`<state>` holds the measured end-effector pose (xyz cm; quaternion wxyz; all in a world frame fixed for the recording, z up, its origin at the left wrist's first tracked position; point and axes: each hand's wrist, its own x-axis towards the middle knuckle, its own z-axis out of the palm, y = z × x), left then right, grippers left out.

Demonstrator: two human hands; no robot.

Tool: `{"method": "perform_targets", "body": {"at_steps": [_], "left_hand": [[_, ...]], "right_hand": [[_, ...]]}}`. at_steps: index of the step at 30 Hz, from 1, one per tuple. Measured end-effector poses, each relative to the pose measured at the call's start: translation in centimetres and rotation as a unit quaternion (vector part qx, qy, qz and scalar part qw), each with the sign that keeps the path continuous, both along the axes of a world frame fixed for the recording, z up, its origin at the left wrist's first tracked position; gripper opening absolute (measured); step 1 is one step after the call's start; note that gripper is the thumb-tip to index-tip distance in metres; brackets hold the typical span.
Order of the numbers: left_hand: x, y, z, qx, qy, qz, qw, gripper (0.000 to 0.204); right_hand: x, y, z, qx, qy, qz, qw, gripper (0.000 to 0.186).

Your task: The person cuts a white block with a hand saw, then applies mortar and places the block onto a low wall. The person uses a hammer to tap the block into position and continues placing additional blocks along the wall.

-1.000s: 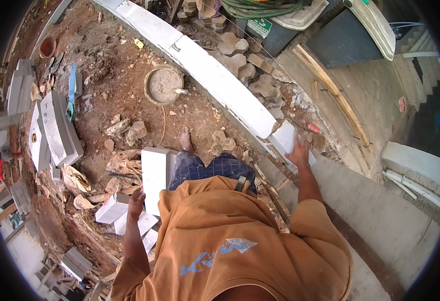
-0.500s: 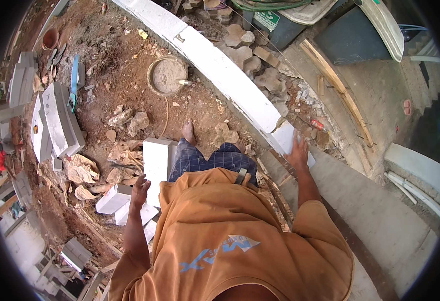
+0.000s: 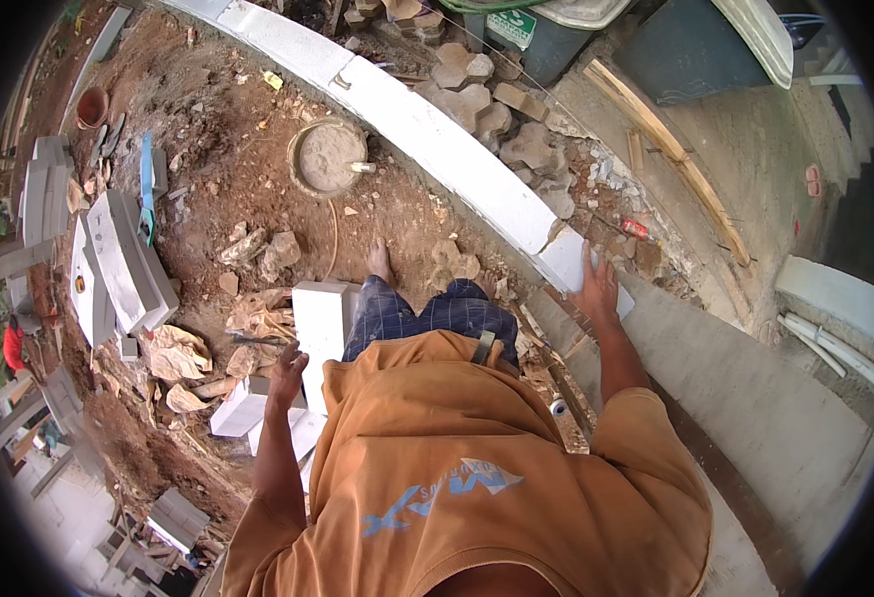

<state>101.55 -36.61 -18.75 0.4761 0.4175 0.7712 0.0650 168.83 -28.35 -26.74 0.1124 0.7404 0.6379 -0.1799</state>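
Note:
My right hand (image 3: 596,289) lies with fingers spread on a white block (image 3: 563,261) at the near end of a long row of white blocks (image 3: 437,149). A small chipped notch shows where this block meets the row. My left hand (image 3: 285,375) hangs at my left side with its fingers loosely apart and nothing visible in them. In the picture it overlaps the edge of an upright white block (image 3: 322,316) beside my leg; whether it touches the block I cannot tell. More white block pieces (image 3: 241,408) lie just left of that hand.
A round tub of grey mortar (image 3: 325,157) sits on the soil ahead. Stacked blocks (image 3: 123,261) and a blue handsaw (image 3: 146,189) lie at the left, near crumpled paper (image 3: 178,353). Beyond the row are paving stones (image 3: 531,149), a timber plank (image 3: 671,159) and a red can (image 3: 635,229).
The whole view has turned and shifted slightly. My right hand stays on the end block, and my left hand remains beside the upright block with little change.

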Motion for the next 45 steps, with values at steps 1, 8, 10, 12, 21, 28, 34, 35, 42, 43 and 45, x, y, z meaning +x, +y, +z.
{"method": "perform_targets", "body": {"at_steps": [1, 8, 10, 12, 21, 28, 34, 35, 42, 43, 45], "left_hand": [[0.0, 0.1, -0.6, -0.005, -0.005, -0.007, 1.000, 0.055], [3.7, 5.9, -2.6, -0.038, -0.014, -0.088, 0.995, 0.058], [7.2, 9.3, -2.2, -0.012, -0.022, -0.130, 0.991, 0.057], [11.9, 13.1, -1.8, 0.035, 0.003, -0.243, 0.969, 0.055], [41.9, 24.9, -5.5, 0.251, -0.154, -0.517, 0.804, 0.050], [53.6, 25.0, -11.1, 0.163, 0.050, -0.710, 0.683, 0.066], [54.0, 25.2, -12.1, 0.161, 0.038, -0.691, 0.704, 0.058], [54.1, 25.3, -12.2, 0.153, 0.042, -0.690, 0.706, 0.058], [54.2, 25.4, -12.8, 0.156, 0.048, -0.702, 0.693, 0.060], [54.2, 25.5, -12.9, 0.150, 0.052, -0.705, 0.691, 0.061], [54.1, 25.5, -13.2, 0.159, 0.055, -0.708, 0.686, 0.061]], "right_hand": [[-0.1, 0.1, 0.1, 0.016, -0.012, 0.014, 1.000, 0.124], [-1.0, 0.0, 1.6, 0.037, -0.022, 0.004, 0.999, 0.122], [-0.1, 0.3, 1.9, 0.007, -0.001, -0.004, 1.000, 0.120], [1.6, 0.6, 1.9, -0.055, 0.041, -0.018, 0.997, 0.115], [9.1, -2.1, -3.2, -0.133, 0.066, -0.353, 0.924, 0.079], [8.2, -3.6, -3.7, -0.116, 0.068, -0.366, 0.921, 0.076], [8.5, -3.5, -3.6, -0.101, 0.064, -0.375, 0.919, 0.075], [8.6, -3.6, -3.7, -0.099, 0.067, -0.379, 0.918, 0.076], [9.6, -3.0, -3.5, -0.122, 0.109, -0.370, 0.915, 0.081], [9.7, -2.9, -3.3, -0.129, 0.119, -0.371, 0.912, 0.081], [10.0, -2.6, -2.9, -0.140, 0.126, -0.384, 0.904, 0.081]]}}
